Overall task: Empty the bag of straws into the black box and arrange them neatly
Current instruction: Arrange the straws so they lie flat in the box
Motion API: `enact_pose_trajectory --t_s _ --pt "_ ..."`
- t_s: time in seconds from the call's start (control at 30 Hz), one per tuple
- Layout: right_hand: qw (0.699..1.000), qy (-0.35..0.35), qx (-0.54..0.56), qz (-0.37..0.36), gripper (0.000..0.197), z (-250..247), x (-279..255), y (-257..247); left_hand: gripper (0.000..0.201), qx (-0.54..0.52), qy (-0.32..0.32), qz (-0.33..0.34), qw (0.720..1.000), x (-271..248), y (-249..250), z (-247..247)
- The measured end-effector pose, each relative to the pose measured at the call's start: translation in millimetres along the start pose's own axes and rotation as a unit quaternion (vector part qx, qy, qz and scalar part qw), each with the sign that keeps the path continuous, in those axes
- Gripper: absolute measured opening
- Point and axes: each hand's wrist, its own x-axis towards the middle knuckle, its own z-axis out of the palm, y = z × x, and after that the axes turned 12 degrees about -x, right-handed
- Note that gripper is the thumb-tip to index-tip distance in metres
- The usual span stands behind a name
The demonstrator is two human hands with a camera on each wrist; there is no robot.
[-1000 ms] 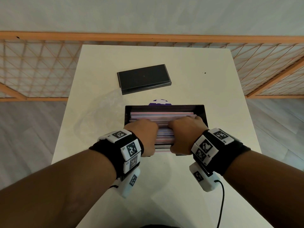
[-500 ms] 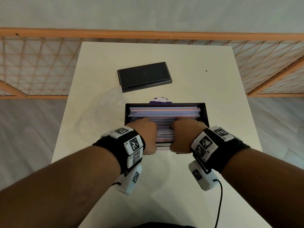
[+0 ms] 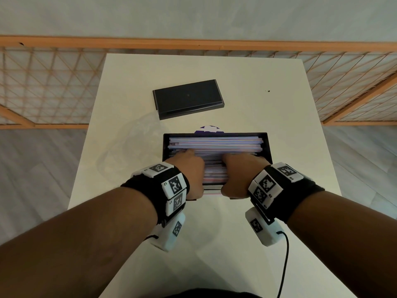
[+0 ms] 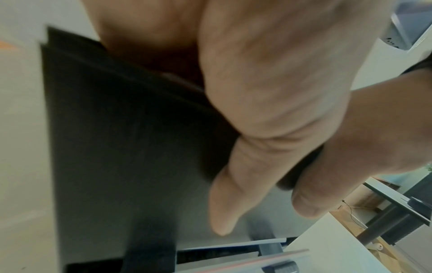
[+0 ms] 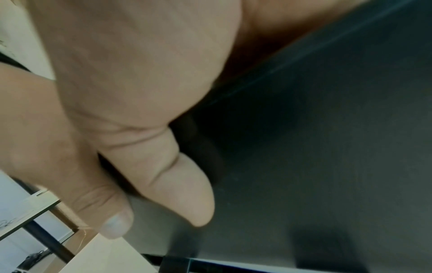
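Both my hands are sliding nearer, left hand and right hand curling tight over the straws in the black box mid-tabletop; I'm risking bunched straws buckling over its near wall.

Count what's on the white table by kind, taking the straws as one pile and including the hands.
Black box: 1
Black lid: 1
Straw pile: 1
Clear bag: 1
Purple thing half hidden behind the box: 1
Hands: 2, left hand and right hand
Total: 7
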Motion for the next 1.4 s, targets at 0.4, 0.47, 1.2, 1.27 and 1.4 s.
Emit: enact_pose_trajectory --t_s 0.4,0.47,1.2,1.27,1.4 --pt "1.0 -0.007 -0.027 -0.003 0.016 -1.0 1.3 1.4 0.015 -0.016 -0.017 0.005 1.0 -2.1 0.8 -2.0" --pt "1.0 -0.016 -0.021 -0.002 0.017 -0.3 2.2 1.4 0.008 -0.017 -0.016 0.004 1.0 -2.5 1.5 -2.7" --pt "1.0 -0.016 -0.027 -0.003 0.022 0.6 -1.9 2.9 0.016 -0.012 -0.013 -0.006 1.0 -10.0 4.5 -5.2" --pt "0.999 -0.022 -0.027 0.0 0.023 -1.3 -1.2 2.4 0.012 -0.016 -0.019 -0.008 1.0 -10.7 5.2 -7.3" --pt "0.999 -0.031 -0.039 0.001 0.017 -5.1 -3.4 1.7 0.006 -0.009 -0.02 -0.01 1.0 -16.3 7.6 -10.8"
